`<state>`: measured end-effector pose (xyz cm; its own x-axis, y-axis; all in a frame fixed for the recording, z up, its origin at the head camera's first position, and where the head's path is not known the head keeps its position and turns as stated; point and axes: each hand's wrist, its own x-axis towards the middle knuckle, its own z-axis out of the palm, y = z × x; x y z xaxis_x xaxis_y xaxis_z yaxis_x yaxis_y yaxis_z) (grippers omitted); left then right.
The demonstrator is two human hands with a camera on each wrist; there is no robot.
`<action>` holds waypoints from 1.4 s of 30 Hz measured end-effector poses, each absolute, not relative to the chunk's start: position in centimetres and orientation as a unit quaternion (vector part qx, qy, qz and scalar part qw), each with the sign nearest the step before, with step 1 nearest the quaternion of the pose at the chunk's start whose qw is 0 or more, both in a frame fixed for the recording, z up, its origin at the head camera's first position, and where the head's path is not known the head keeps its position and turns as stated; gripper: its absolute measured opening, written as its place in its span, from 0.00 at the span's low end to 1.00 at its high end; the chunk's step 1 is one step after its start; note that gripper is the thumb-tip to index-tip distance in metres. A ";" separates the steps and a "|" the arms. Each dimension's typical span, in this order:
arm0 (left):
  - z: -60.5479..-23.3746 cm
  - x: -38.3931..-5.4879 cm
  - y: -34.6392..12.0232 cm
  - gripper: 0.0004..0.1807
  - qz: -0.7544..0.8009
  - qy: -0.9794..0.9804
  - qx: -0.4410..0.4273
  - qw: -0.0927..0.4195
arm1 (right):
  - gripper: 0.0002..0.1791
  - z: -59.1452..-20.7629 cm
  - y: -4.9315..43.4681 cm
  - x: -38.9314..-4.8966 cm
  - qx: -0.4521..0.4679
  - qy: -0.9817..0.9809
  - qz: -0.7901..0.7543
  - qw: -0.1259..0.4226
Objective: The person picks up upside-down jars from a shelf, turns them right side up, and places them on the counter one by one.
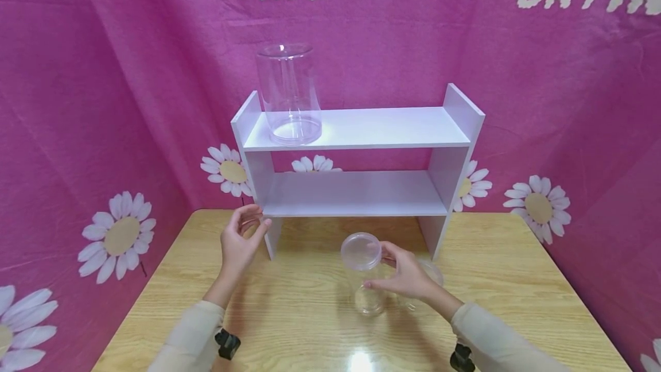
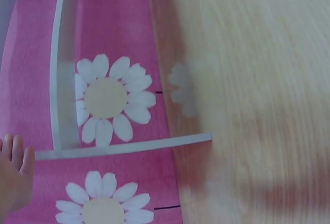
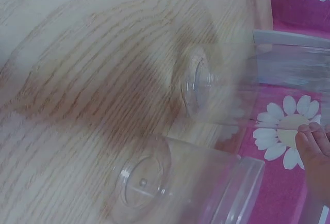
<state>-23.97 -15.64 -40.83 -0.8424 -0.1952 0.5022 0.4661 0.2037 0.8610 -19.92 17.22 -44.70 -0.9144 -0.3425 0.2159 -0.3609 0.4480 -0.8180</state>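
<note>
My right hand (image 1: 405,274) grips a tall clear plastic jar (image 1: 369,300) near its top, thumb on the near side. The jar has a round, pale translucent lid (image 1: 361,251). In the right wrist view the held jar (image 3: 221,87) shows its round base close over the table. A second clear jar (image 3: 193,177) stands beside it, partly hidden behind my right hand in the head view. My left hand (image 1: 241,241), fingers loosely bent and holding nothing, is at the left side of the white shelf (image 1: 351,194), fingertips right at the lower board's end.
On the shelf's top board, at the left end, stands a large clear cylinder container (image 1: 290,93). The shelf is on a wood-grain table (image 1: 310,326). A pink cloth (image 1: 382,27) with daisies and white lettering hangs behind and at both sides.
</note>
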 end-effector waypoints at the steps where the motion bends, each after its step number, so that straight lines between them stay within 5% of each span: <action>1: -40.7 -24.1 -15.8 0.19 -0.627 -0.722 -0.091 0.278 | 0.39 -44.7 17.3 -19.9 0.208 -0.850 0.484 0.009; 6: -39.9 -24.7 -16.5 0.20 -0.641 -0.692 -0.094 0.319 | 0.38 -44.5 18.1 -20.1 0.208 -0.853 0.478 0.008; 13: -39.5 -25.9 -17.7 0.21 -0.668 -0.674 -0.071 0.308 | 0.38 -44.5 18.8 -20.1 0.217 -0.853 0.475 -0.004; 29: -38.4 -28.5 -19.6 0.24 -0.666 -0.722 -0.088 0.166 | 0.38 -44.4 19.4 -20.1 0.231 -0.849 0.476 -0.008; 42: -37.7 -29.6 -20.4 0.25 -0.661 -0.741 -0.053 0.104 | 0.38 -44.6 19.6 -20.2 0.234 -0.847 0.478 -0.005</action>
